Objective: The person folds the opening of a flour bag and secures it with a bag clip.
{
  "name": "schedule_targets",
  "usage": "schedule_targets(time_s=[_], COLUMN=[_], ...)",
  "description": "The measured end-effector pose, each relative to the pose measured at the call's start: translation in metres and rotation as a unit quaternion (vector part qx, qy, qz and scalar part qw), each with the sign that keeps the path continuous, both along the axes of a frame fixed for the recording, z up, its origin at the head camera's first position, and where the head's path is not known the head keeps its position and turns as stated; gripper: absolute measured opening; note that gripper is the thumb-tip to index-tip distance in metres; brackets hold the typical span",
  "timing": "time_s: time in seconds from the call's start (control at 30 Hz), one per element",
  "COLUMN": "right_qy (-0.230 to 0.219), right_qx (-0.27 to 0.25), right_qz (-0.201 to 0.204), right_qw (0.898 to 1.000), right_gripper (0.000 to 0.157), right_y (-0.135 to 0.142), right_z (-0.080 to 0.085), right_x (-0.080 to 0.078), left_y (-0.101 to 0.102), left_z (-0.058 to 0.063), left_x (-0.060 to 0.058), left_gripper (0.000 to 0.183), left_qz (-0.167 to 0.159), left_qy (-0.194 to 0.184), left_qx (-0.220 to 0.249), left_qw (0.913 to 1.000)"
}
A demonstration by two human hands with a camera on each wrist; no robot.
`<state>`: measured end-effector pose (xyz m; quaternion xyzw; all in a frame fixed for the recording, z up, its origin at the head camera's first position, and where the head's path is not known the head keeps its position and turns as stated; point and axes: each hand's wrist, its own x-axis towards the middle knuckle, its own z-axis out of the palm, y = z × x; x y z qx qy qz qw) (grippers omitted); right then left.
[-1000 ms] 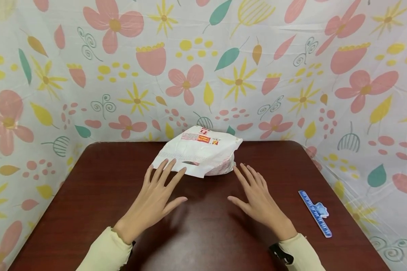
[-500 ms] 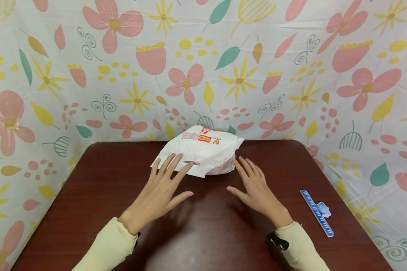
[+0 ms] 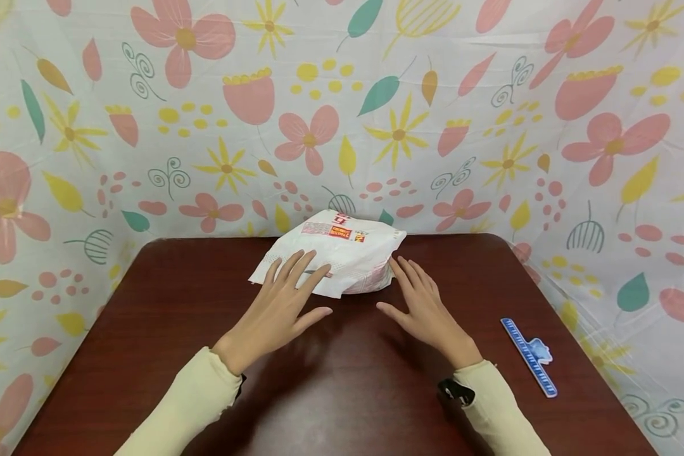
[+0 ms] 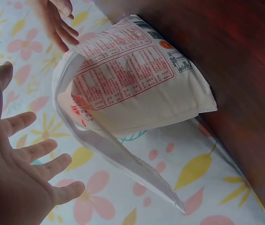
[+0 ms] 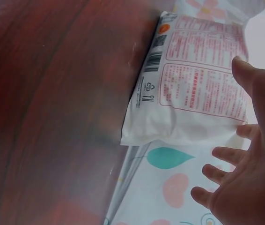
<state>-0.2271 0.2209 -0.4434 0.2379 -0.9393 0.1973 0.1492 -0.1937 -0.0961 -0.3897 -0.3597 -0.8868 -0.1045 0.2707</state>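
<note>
A plump white bag (image 3: pixel 342 250) with red print and a handle slot lies at the back of the table. Its empty top end flops toward the person. My left hand (image 3: pixel 276 310) hovers over that handle end with fingers spread; in the left wrist view a gap separates the hand (image 4: pixel 20 154) from the bag (image 4: pixel 132 79). At the bag's right side is my right hand (image 3: pixel 427 310), fingers straight and thumb apart. The right wrist view has this hand (image 5: pixel 249 164) close to the bag's edge (image 5: pixel 193 79); whether a fingertip touches it, I cannot tell.
A blue clip (image 3: pixel 530 358) with a ruler-like bar lies on the right part of the dark red wooden table (image 3: pixel 365 405). A flowered cloth (image 3: pixel 342 126) hangs close behind the table and along its sides.
Both hands have moved forward toward the bag, the left also a little to the right. Their fingers have stayed extended. Bag and clip lie as before.
</note>
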Motion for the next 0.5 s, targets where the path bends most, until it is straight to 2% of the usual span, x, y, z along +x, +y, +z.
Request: schedule_targets(time_s=[0.17,0.3,0.5], right_qy=[0.004,-0.014,-0.039], right_qx=[-0.015,-0.035,-0.062], right_qz=[0.000,0.008,0.012], right_qw=[1.000,0.999,0.997], right_gripper=[0.092,0.091,0.093], right_y=[0.000,-0.001,-0.005], right_z=[-0.002,-0.005,-0.008], right_x=[-0.009,-0.014,-0.022], left_y=[0.011,0.021,0.030], left_z=[0.002,0.005,0.008], left_x=[-0.011,-0.017,-0.030], left_gripper=[0.066,0.065,0.063], left_qz=[0.001,-0.004,0.005], left_qy=[-0.008,-0.013,-0.011], left_qx=[-0.002,0.002,-0.004], left_qw=[1.0000,0.9999,0.9999])
